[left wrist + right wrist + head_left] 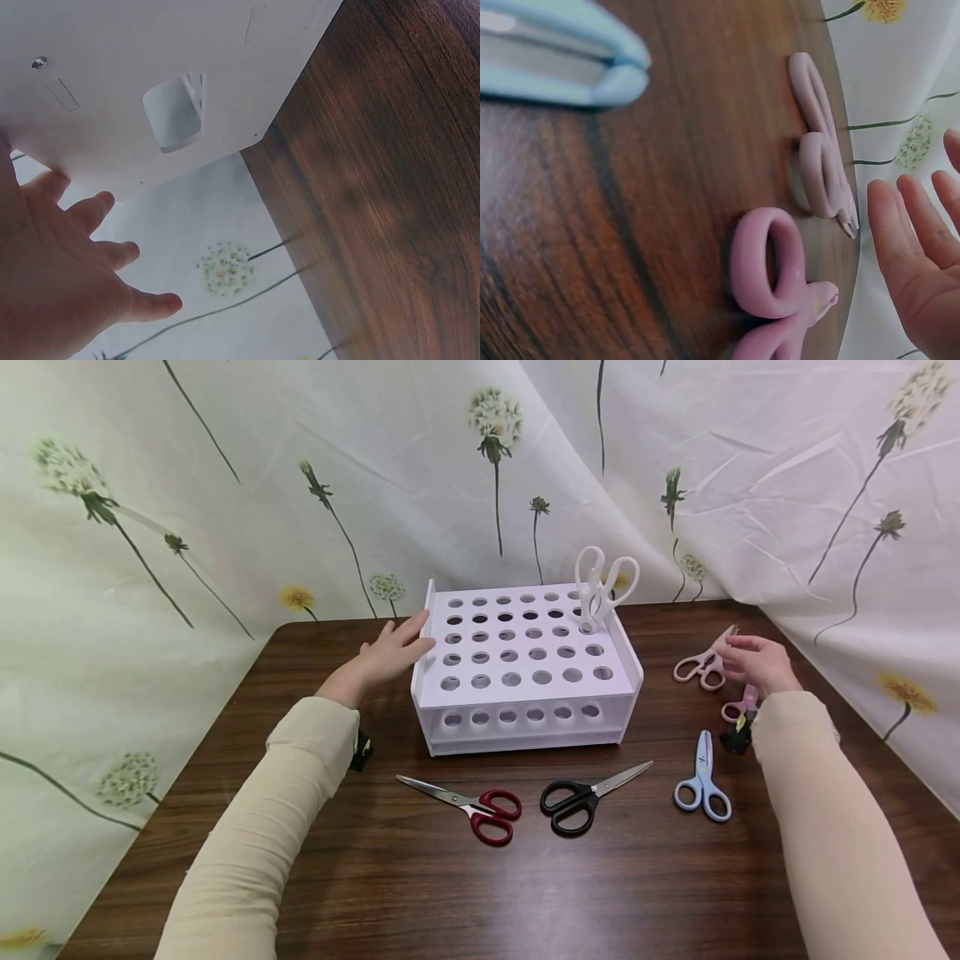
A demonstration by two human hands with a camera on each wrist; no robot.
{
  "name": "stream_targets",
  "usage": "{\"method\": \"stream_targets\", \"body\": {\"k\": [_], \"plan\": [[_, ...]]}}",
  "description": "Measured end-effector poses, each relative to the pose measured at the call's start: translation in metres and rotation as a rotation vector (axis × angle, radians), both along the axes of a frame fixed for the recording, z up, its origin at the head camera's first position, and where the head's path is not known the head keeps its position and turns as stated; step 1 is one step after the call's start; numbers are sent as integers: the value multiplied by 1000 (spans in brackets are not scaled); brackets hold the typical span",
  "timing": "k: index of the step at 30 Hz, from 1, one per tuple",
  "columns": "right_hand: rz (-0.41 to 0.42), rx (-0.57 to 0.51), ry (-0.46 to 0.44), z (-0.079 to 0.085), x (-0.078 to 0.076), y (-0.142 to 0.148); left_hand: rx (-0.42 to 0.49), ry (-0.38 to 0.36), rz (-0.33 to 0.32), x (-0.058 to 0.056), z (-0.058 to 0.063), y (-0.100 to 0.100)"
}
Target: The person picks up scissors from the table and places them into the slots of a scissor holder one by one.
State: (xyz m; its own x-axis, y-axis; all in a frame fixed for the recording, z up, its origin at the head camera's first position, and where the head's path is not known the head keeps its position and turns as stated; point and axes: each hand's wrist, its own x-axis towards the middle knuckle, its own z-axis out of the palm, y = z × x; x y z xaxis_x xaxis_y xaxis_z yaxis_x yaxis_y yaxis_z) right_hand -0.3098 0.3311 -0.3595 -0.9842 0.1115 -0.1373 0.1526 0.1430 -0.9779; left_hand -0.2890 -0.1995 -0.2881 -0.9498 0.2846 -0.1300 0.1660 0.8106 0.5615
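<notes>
A white rack (525, 699) with rows of round holes stands at the table's middle. White-handled scissors (592, 587) stand upright in a hole near its back right. My left hand (386, 653) rests its spread fingers against the rack's left side; in the left wrist view the fingers lie by the side panel (97, 127). Over the right of the table, my right hand (759, 664) hovers with loosely bent fingers, holding nothing. Pale pink scissors (707, 658) lie just beside it, partly behind its fingertips. Brighter pink scissors (751, 281) lie below that hand, partly hidden by the wrist in the head view.
Light blue scissors (703, 777) lie nearer me on the right. In front of the rack are red-handled scissors (480, 806) and black-handled scissors (583, 796). A flower-printed cloth (420, 468) hangs behind and beside the brown table (420, 893).
</notes>
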Motion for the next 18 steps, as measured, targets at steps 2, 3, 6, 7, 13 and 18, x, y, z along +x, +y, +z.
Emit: {"method": "stream_targets", "body": {"k": [2, 3, 6, 7, 13, 18], "plan": [[-8, 66, 5, -3, 0, -1, -2, -2, -3, 0, 0, 0], [-13, 97, 5, -4, -1, -2, 0, -3, -3, 0, 0, 0], [-26, 152, 3, -8, -2, -2, 3, -4, -5, -1, -1, -1], [-32, 159, 1, -9, -3, -2, 3, -3, -5, -1, -1, 0], [-41, 174, -16, -13, -2, 0, 8, -6, -2, 0, 0, 0], [-29, 203, -45, -15, -1, -1, 4, -10, -1, 0, -1, 0]]}}
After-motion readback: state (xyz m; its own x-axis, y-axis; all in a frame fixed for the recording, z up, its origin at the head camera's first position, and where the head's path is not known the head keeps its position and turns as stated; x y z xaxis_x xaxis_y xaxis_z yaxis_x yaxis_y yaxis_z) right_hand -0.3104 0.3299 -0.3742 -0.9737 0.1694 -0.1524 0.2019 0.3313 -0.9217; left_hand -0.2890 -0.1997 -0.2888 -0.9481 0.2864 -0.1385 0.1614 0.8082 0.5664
